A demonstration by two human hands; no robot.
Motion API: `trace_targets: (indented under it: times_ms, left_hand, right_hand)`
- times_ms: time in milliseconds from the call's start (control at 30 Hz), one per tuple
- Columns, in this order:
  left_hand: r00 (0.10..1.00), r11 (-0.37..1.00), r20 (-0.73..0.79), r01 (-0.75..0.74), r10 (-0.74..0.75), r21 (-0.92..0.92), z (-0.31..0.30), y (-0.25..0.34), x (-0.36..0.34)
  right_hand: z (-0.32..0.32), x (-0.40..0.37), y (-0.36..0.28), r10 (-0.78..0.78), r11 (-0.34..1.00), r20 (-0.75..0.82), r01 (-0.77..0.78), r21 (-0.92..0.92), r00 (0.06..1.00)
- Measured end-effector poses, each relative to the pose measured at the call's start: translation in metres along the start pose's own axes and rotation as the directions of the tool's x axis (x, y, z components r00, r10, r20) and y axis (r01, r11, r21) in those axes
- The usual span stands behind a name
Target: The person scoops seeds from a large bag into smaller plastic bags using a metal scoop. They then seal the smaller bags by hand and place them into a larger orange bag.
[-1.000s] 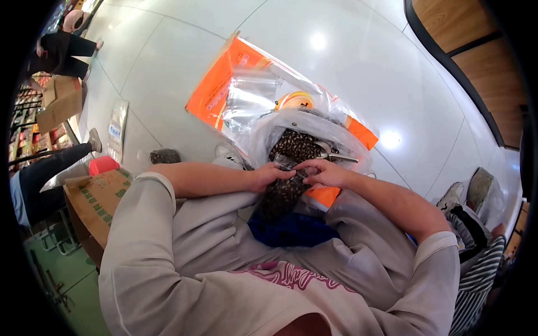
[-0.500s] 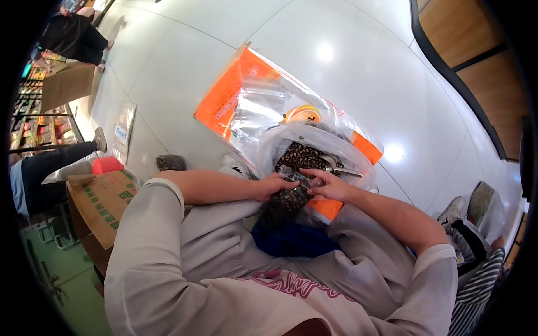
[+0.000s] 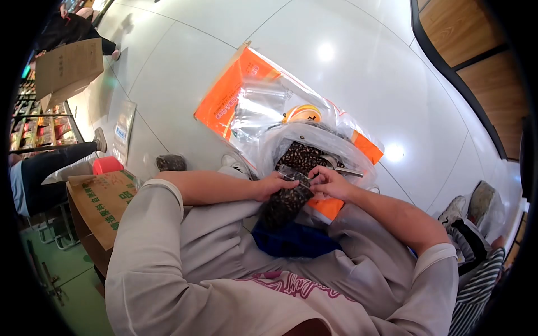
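Observation:
A small clear plastic bag filled with dark, light-flecked seeds, which look like sunflower seeds, hangs between my knees. My left hand is closed on its upper left side. Fingers of my right hand pinch the upper right edge of the same bag. Just beyond my hands, a large open sack with a clear liner holds more of these seeds. A metal scoop lies in it, handle pointing right. The sack's orange and white printed side is spread over the floor.
Another filled bag lies on the floor at left, near a cardboard box and a red container. Farther left, people stand by shelves with another carton. A wooden-panelled counter edges the right.
My right hand has drawn its fingers together and shifted slightly up on the small bag's edge. My left hand stays put. The carton at far left has moved up and right.

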State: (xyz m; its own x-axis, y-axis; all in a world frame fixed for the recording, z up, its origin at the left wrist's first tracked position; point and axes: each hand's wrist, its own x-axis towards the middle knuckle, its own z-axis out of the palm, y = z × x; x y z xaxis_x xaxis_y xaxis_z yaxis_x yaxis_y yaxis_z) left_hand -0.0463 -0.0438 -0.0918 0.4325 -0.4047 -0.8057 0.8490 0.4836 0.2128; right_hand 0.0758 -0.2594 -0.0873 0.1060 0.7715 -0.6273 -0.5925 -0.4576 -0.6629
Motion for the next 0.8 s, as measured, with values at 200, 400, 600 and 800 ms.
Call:
trace_targets:
  times_ms: [200,400,600,800]
  left_hand:
    - [0.955,0.919,0.002,-0.285,0.296,0.272,-0.001,-0.013,0.002]
    - [0.758,0.568,0.174,-0.600,0.629,0.563,0.050,-0.001,-0.066]
    - [0.548,0.197,0.545,-0.797,0.635,0.572,0.063,0.044,-0.096]
    - [0.480,-0.160,0.748,-0.784,0.459,0.600,0.104,0.118,-0.156]
  right_hand:
    - [0.003,-0.011,-0.020,-0.112,0.988,0.020,0.114,-0.107,0.994]
    - [0.035,-0.062,-0.078,-0.306,0.840,0.055,0.297,-0.454,0.950]
    - [0.070,-0.116,-0.126,-0.610,0.471,0.189,0.544,-0.694,0.770]
    - [0.108,-0.169,-0.188,-0.694,0.206,0.141,0.383,-0.901,0.706]
